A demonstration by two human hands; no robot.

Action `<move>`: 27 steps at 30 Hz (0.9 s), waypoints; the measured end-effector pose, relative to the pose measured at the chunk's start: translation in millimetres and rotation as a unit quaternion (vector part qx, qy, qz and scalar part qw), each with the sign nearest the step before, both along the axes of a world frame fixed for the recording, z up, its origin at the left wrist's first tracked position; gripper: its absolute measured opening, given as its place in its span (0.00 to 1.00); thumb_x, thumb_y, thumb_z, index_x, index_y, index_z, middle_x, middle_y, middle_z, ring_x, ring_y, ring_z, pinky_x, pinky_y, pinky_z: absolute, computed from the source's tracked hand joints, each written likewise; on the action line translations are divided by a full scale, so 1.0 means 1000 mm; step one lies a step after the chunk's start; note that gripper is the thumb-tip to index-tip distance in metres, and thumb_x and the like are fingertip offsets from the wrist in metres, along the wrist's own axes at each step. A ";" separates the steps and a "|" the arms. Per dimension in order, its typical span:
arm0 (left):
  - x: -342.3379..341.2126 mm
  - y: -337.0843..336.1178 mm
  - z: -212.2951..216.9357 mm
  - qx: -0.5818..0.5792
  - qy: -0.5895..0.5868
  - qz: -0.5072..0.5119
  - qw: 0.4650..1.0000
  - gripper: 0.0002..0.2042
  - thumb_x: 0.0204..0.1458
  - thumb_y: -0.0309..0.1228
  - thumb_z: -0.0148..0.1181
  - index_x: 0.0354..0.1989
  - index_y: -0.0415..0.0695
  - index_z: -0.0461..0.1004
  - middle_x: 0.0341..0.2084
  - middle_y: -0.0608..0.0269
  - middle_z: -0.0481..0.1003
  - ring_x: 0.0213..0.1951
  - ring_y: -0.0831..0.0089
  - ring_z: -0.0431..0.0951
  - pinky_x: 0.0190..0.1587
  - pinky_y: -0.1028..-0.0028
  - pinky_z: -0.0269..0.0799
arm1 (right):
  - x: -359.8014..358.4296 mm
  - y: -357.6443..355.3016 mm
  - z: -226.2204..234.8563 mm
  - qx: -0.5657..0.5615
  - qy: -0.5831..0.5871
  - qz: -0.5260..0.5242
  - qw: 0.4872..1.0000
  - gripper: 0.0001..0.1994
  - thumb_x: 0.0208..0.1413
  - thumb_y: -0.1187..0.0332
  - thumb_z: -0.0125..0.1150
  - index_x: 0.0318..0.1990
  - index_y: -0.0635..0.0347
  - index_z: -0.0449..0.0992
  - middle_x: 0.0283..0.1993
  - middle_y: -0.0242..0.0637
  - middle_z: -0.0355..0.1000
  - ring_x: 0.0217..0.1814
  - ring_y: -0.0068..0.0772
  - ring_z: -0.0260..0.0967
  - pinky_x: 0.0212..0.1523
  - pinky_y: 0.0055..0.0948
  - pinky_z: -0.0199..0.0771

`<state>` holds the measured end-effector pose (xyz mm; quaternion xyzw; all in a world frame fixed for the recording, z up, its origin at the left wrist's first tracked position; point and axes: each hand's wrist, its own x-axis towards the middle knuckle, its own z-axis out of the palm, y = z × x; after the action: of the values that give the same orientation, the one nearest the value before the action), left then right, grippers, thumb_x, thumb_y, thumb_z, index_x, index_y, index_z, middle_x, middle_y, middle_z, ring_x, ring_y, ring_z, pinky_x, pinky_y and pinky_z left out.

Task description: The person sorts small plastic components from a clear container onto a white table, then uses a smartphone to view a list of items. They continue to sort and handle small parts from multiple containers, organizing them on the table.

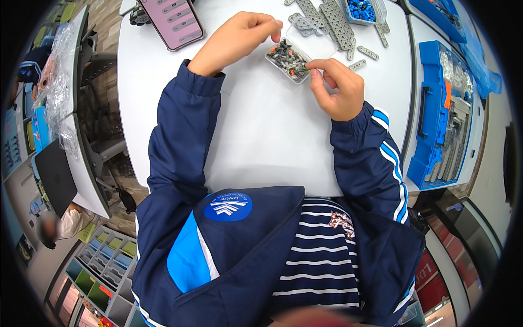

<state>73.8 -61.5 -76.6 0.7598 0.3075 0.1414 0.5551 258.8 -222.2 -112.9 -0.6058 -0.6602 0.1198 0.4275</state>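
Observation:
A small clear plastic box (298,80) stands on the white table, filled with grey, black and orange connector pins (287,56). Its clear lid (321,44) is tipped back on the far side. Over the box's far left corner is my left hand (239,41), fingers curled in and closed; whatever they may hold is hidden. My right hand (340,90) reaches the box's right edge, thumb and forefinger pinched together at the pins. Something tiny and greenish shows at those fingertips, too small to name.
Grey perforated building beams (336,24) lie beyond the box, beside a clear tub of blue pins (362,11). A phone (173,23) rests at the far left of the table. On the right stands a blue case (430,114) of grey parts; a laptop (56,177) is at left.

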 end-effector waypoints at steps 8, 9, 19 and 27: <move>0.004 -0.033 0.001 0.268 0.082 0.031 0.959 0.13 0.46 0.38 0.76 0.34 0.42 0.83 0.17 0.61 0.67 0.22 0.67 0.68 0.29 0.68 0.65 | 0.000 0.000 0.000 -0.004 0.005 0.000 1.000 0.06 0.52 0.75 0.64 0.37 0.57 0.81 0.27 0.33 0.76 0.17 0.28 0.65 0.20 0.26 0.64; 0.005 -0.037 0.000 0.280 0.082 0.036 0.956 0.13 0.46 0.37 0.76 0.35 0.42 0.83 0.17 0.59 0.69 0.23 0.64 0.71 0.30 0.66 0.68 | 0.000 0.000 0.000 -0.003 0.006 -0.001 1.000 0.06 0.51 0.75 0.64 0.37 0.57 0.81 0.27 0.33 0.76 0.17 0.28 0.66 0.20 0.26 0.64; 0.010 -0.040 0.002 0.230 0.126 0.025 0.965 0.12 0.48 0.35 0.73 0.35 0.39 0.85 0.21 0.51 0.77 0.26 0.60 0.78 0.33 0.65 0.73 | -0.001 0.000 0.001 0.000 0.003 0.005 1.000 0.06 0.51 0.75 0.65 0.37 0.57 0.82 0.27 0.33 0.76 0.17 0.29 0.66 0.20 0.27 0.66; 0.004 -0.027 0.000 0.186 0.090 0.020 0.978 0.11 0.52 0.35 0.70 0.39 0.41 0.87 0.20 0.53 0.77 0.25 0.69 0.75 0.31 0.68 0.72 | 0.000 0.000 0.001 -0.005 0.001 0.008 1.000 0.06 0.51 0.74 0.64 0.37 0.57 0.82 0.28 0.33 0.77 0.17 0.29 0.67 0.21 0.27 0.66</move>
<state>77.9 -88.0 -76.6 0.8533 0.3394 0.1380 0.3709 258.5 -222.3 -111.6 -0.6027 -0.6639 0.1267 0.4241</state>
